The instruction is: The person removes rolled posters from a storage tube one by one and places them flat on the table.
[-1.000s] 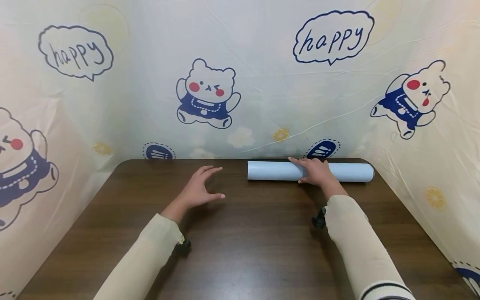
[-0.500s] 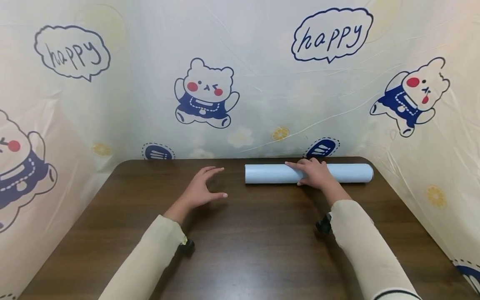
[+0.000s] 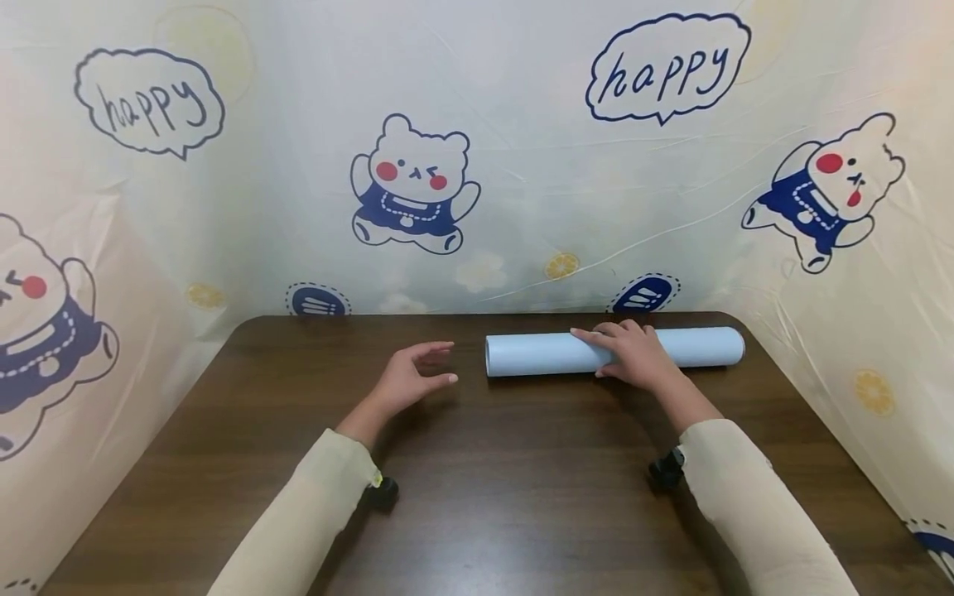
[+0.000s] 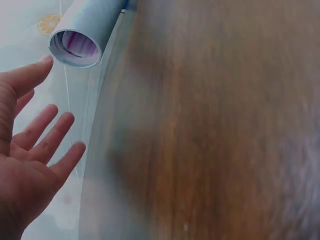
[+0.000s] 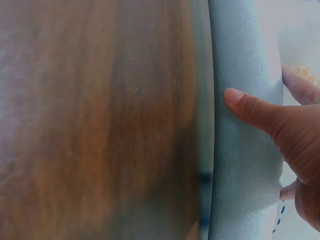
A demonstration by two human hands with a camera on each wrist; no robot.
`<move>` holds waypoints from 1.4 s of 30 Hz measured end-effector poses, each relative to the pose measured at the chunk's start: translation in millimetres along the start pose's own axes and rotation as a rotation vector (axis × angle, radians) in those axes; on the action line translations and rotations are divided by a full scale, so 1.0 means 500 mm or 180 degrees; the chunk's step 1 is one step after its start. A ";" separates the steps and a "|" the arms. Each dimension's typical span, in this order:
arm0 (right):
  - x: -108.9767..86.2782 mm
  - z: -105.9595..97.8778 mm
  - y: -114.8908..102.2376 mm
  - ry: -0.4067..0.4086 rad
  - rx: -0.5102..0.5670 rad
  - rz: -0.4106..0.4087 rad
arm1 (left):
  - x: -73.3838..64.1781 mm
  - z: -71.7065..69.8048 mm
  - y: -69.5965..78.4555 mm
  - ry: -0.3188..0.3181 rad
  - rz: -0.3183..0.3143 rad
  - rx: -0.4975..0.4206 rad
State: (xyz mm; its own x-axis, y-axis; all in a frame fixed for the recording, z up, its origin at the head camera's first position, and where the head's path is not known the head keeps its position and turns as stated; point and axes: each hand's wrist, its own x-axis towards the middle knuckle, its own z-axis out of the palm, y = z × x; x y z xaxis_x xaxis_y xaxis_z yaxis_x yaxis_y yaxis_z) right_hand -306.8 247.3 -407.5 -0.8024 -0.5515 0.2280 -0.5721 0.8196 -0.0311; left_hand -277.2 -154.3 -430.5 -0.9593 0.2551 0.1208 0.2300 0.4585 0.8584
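A long light-blue tube (image 3: 540,354) lies sideways near the back of the table. My right hand (image 3: 637,354) grips it from above around the middle, thumb on the near side and fingers over the far side. In the right wrist view, the thumb presses on the scuffed surface of the tube (image 5: 247,165). My left hand (image 3: 410,377), fingers loosely bent and apart, hovers just left of the tube's open end and holds nothing. Seen from the left wrist, that hollow end of the tube (image 4: 102,17) shows a purple-streaked inside, with the left hand (image 4: 32,145) beside it.
The dark wood-grain table (image 3: 484,497) has rounded back corners. A printed curtain (image 3: 537,165) with bears and "happy" bubbles hangs close behind its back edge and along both sides. A small black device (image 3: 667,470) sits under each sleeve cuff.
My right hand has drawn the tube a little toward me, its left end coming nearer than its right. My left hand has shifted slightly right, thumb and fingers a bit closer together.
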 end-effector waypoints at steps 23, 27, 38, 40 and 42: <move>-0.038 -0.021 -0.059 0.1026 -0.0009 -0.0636 | 0.009 0.053 0.089 0.0010 -0.0306 -0.1220; -0.038 -0.022 -0.072 0.1108 0.0054 -0.0694 | 0.004 0.060 0.104 0.0046 -0.0270 -0.0985; -0.042 -0.022 -0.079 0.1148 0.0131 -0.0730 | -0.005 0.059 0.111 0.0222 -0.0009 -0.0777; -0.044 -0.023 -0.078 0.1147 0.0127 -0.0727 | -0.006 0.058 0.111 0.0209 0.0063 -0.0767; -0.045 -0.023 -0.077 0.1135 0.0128 -0.0716 | -0.007 0.059 0.112 0.0183 0.0135 -0.0750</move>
State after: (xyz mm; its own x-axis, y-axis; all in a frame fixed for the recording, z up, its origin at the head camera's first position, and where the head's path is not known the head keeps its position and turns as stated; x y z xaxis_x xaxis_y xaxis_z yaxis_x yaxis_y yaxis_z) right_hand -264.9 229.9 -400.2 -0.5518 -0.6219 0.5557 -0.7382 0.6742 0.0215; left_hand -255.9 -104.5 -397.2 -0.9589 0.2180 0.1816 0.2323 0.2355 0.9437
